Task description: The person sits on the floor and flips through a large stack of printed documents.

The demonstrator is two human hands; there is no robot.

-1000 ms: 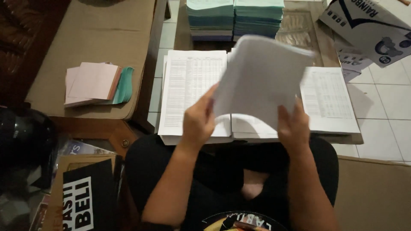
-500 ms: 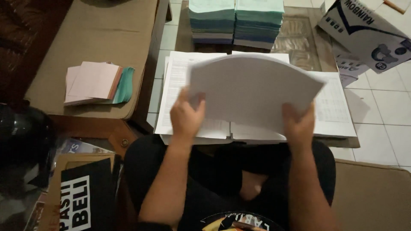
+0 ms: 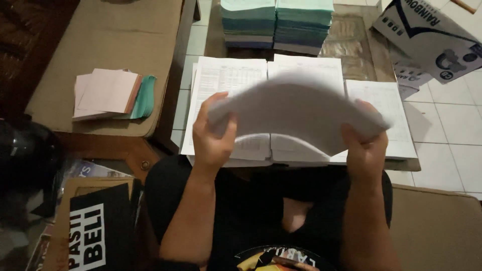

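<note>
Both hands (image 3: 213,135) (image 3: 365,150) gripping paper sheaf (image 3: 296,113)

Seen from a single camera worn on the head, tilted steeply down over the lap and forearms. Close to the hands: left hand (image 3: 213,138) and right hand (image 3: 365,150) fill the middle, holding a blurred sheaf of paper (image 3: 296,113) above the low table (image 3: 351,50). Facing forward across that table, with stacks of green paper (image 3: 276,22) at its far edge near the top. Left of the table, a brown cushion (image 3: 105,35); right of it, a printed box (image 3: 432,35) on tiled floor. No second view.
</note>
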